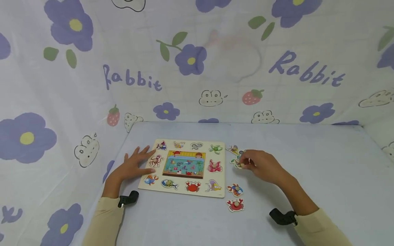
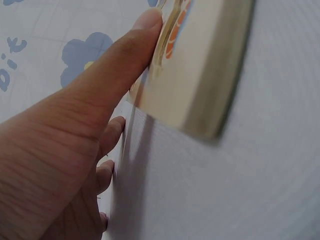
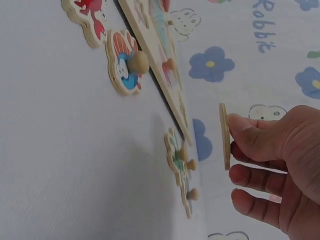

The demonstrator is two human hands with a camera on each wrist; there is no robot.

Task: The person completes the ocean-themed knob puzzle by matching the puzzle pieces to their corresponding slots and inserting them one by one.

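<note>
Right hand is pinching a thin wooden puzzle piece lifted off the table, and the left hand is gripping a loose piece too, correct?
Not quite. In the head view the left hand lies flat with straight fingers on the wooden puzzle board's left edge, holding no piece. The right hand does pinch a thin wooden puzzle piece.

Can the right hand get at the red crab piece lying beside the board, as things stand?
Probably yes: the red crab piece lies apart on bare table, nothing over it. But the right hand already pinches another piece.

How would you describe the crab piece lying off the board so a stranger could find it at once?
Start at the wooden puzzle board on the table. Just past its near right corner lie two loose pieces. The crab piece is the nearer one, red with raised claws, while its neighbour, the fish piece, is orange and blue.
</note>
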